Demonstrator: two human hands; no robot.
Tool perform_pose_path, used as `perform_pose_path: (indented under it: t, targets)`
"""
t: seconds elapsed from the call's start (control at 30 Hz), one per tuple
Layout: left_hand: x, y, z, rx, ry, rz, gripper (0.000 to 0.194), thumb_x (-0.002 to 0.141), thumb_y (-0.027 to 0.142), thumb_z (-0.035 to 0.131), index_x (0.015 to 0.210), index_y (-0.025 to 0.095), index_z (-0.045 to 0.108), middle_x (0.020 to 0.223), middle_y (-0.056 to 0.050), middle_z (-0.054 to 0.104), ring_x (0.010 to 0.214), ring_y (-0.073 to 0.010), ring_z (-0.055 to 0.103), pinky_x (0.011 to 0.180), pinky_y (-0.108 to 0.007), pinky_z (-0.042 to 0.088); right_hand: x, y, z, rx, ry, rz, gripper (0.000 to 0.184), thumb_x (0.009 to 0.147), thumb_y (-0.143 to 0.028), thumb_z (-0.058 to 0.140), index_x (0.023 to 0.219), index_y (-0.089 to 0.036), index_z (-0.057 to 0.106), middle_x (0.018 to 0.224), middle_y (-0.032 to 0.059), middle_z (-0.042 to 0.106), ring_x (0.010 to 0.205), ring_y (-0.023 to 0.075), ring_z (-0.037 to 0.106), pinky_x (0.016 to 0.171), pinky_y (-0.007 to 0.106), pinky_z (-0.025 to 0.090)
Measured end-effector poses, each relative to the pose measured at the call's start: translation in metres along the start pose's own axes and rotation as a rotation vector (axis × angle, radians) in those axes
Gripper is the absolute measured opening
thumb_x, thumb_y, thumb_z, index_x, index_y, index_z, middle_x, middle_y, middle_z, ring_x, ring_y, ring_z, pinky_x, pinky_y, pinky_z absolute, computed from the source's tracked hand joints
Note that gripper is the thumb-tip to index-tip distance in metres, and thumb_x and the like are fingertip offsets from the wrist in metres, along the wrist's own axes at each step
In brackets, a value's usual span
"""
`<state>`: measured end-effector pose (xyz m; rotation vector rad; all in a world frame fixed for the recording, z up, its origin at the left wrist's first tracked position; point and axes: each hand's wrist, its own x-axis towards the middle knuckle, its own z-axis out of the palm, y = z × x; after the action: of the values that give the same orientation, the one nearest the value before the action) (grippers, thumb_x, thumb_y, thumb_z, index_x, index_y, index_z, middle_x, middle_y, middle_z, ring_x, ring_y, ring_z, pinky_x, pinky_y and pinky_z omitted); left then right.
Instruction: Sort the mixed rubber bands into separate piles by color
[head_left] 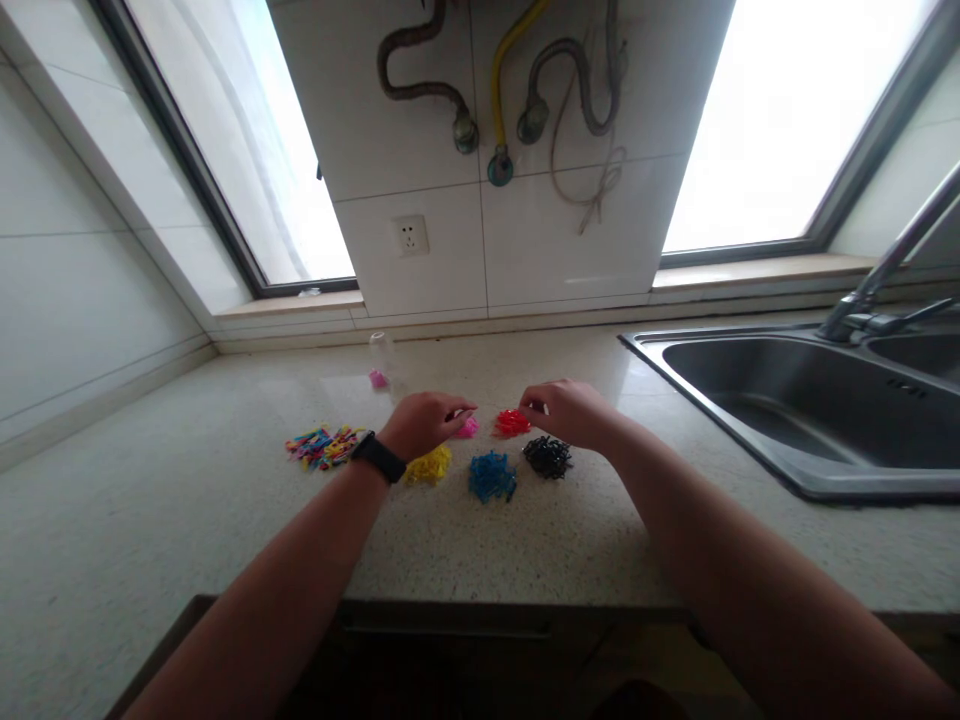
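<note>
My left hand, with a dark watch on the wrist, reaches over a small pink pile; its fingers are pinched together, and anything between them is too small to make out. Beside a red pile is my right hand, fingers curled down and closed at its edge, their contents hidden. Both piles consist of small thin pieces. Nearer to me lie a yellow pile, partly covered by my left hand, a blue pile and a black pile. A mixed-colour pile sits left of my watch.
A clear container lies towards the wall, with a pink clump at its near end. At the right, a steel sink with a tap is set into the speckled counter. Pipes and a socket are on the tiled wall.
</note>
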<state>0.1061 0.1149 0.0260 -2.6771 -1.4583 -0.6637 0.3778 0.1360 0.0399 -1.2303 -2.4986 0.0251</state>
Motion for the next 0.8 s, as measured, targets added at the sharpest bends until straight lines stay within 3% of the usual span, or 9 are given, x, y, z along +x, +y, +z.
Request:
perform_pose_path:
  t: [0.2,0.37,0.5,0.8]
  targets:
    - [-0.025,-0.028,-0.014,-0.163,-0.018,-0.031,0.032,0.096,0.039,0.053,0.111,0.022,0.076,0.087,-0.006,0.076,0.069,-0.0157,0.062,0.063,-0.025,0.041,0.001,0.019,0.010,0.081,0.042,0.031,0.023,0.089,-0.034,0.054,0.092,-0.023,0.075,0.078,0.0021,0.073,0.067,0.0142,0.061,0.064,0.027,0.038]
    - [-0.035,-0.055,-0.021,-0.216,0.161,-0.186,0.034,0.094,0.041,0.053,0.106,0.018,0.076,0.072,-0.004,0.070,0.058,-0.0131,0.052,0.055,-0.024,0.035,0.005,0.054,0.027,0.245,0.080,0.127,0.031,0.089,-0.039,0.053,0.093,-0.018,0.075,0.081,0.0048,0.073,0.069,0.0155,0.061,0.065,0.027,0.043]
    - [-0.038,-0.070,-0.020,-0.224,0.209,-0.226,0.033,0.093,0.040,0.055,0.104,0.019,0.077,0.071,-0.003,0.069,0.058,-0.0131,0.052,0.055,-0.024,0.035,0.006,0.074,0.036,0.360,0.048,0.215,0.031,0.086,-0.040,0.055,0.091,-0.017,0.075,0.078,0.0047,0.072,0.071,0.0166,0.061,0.068,0.029,0.046]
    - [-0.041,-0.080,-0.023,-0.204,0.206,-0.236,0.033,0.093,0.040,0.054,0.105,0.019,0.076,0.075,-0.004,0.071,0.061,-0.0139,0.055,0.059,-0.024,0.038,0.006,0.078,0.037,0.377,0.014,0.243,0.033,0.086,-0.041,0.055,0.093,-0.016,0.076,0.078,0.0050,0.072,0.071,0.0174,0.062,0.068,0.030,0.047]
